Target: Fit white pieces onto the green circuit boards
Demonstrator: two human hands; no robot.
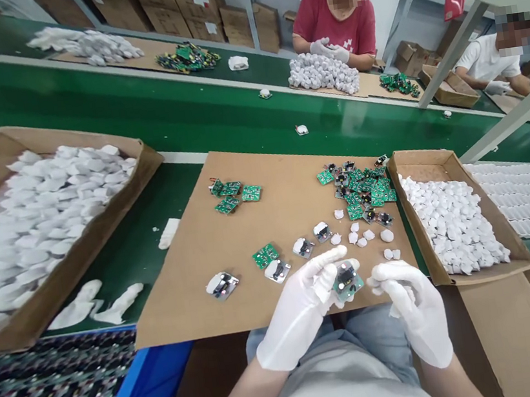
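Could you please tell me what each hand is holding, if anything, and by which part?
The left hand holds a circuit board by its left edge; whether the right hand holds anything cannot be told.

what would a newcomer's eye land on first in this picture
Probably the white-gloved left hand near the lower centre, holding a small green circuit board, with the gloved right hand close beside it. Next, the heap of white pieces in the open cardboard box at the left. Beyond, a long green belt crosses the view, with a person in a red top at its far side.
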